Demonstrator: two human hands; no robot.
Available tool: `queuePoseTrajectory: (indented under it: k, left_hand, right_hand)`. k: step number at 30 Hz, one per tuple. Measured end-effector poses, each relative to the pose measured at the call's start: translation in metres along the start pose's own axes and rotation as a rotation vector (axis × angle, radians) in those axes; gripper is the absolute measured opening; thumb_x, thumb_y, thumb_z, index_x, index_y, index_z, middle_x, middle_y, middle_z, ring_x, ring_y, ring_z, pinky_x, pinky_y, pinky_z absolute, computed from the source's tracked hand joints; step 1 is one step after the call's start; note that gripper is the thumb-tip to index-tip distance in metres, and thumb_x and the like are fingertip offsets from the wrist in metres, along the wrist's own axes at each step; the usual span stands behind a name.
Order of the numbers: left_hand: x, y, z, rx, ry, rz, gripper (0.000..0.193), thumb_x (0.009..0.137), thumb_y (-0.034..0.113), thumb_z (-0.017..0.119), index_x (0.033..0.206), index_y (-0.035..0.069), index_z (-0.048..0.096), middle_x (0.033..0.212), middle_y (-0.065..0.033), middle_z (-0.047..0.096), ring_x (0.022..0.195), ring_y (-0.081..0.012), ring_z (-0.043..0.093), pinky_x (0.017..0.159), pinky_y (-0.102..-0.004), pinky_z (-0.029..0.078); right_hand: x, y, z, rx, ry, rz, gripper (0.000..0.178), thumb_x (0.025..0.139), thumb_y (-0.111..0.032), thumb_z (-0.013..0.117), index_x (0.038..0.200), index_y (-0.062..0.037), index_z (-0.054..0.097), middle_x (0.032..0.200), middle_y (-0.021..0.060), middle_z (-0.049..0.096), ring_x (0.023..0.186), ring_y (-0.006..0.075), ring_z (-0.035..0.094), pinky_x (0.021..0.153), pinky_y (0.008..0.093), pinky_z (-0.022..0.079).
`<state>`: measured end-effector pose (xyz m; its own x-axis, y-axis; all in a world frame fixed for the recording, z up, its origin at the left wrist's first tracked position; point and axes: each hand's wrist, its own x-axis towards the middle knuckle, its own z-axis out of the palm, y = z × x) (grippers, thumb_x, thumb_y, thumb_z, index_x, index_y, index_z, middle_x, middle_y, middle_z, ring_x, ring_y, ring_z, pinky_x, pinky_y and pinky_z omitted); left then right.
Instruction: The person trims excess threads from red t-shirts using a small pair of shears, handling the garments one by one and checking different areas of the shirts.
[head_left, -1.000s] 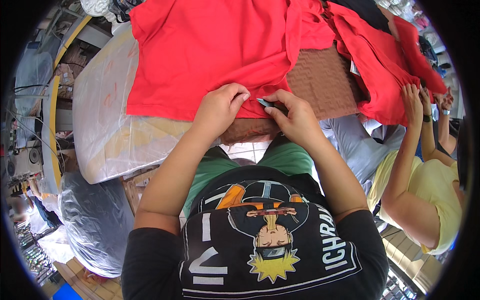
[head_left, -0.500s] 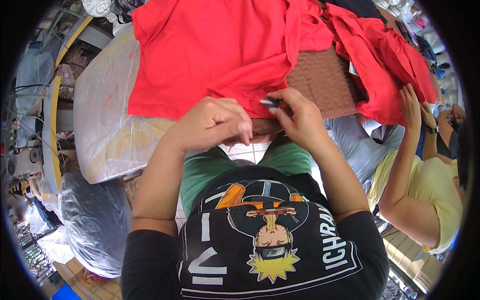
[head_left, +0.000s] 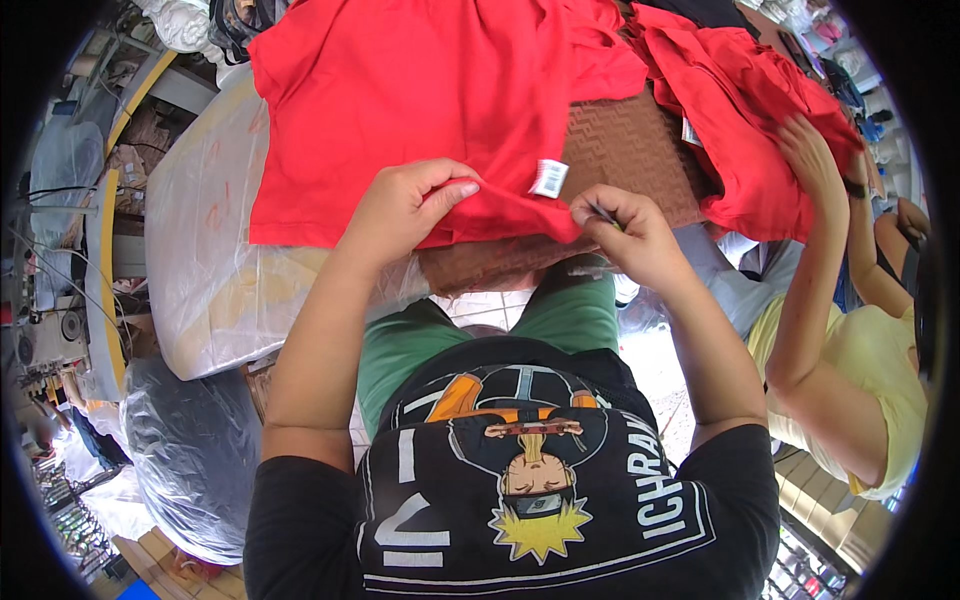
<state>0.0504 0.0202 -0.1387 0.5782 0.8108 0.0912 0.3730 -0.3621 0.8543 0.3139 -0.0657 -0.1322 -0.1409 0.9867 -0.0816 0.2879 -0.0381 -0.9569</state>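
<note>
A red garment [head_left: 400, 110] lies spread over the surface before me, and its near edge is lifted between my hands. My left hand [head_left: 415, 205] pinches this edge between thumb and fingers. Farther right, my right hand [head_left: 630, 228] is closed on the end of the same edge. A small dark tool [head_left: 606, 216] with a thin pointed end also sits in my right hand; my fingers hide most of it and its exact kind is unclear. Between the hands, a white label [head_left: 549, 178] with dark printing stands out from the red cloth.
Under the garment is a brown textured pad [head_left: 640, 150]. A large plastic-wrapped bundle [head_left: 210, 240] is at the left, above a dark plastic-wrapped bundle [head_left: 185, 450]. To my right, a person in a yellow top [head_left: 835, 390] handles another red garment [head_left: 740, 120].
My hands have moved onto the garment's near edge, gripping and stretching it between them. The white label has come into view. The co-worker's hand has moved farther over the other red garment.
</note>
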Motion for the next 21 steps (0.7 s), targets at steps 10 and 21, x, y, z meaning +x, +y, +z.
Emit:
queuePoseTrajectory:
  k: [10,21]
  left_hand:
    - [0.009,0.012,0.052,0.32,0.285,0.285,0.021,0.08,0.014,0.071,0.101,0.007,0.069,0.104,-0.0077,0.064,0.097,-0.0274,0.062,0.082,-0.0348,0.05]
    - [0.018,0.002,0.086,0.154,0.177,0.179,0.014,0.081,0.009,0.069,0.093,0.002,0.07,0.099,-0.0093,0.066,0.089,-0.0225,0.065,0.08,-0.032,0.051]
  right_hand:
    - [0.018,0.029,0.01,-0.017,0.256,0.258,0.025,0.087,-0.025,0.067,0.083,-0.0008,0.067,0.056,0.0017,0.055,0.046,0.0071,0.049,0.043,0.0269,0.038]
    - [0.022,0.041,0.01,-0.111,0.262,0.172,0.024,0.087,-0.025,0.066,0.084,-0.0007,0.067,0.055,0.0033,0.055,0.043,0.009,0.05,0.043,0.0273,0.039]
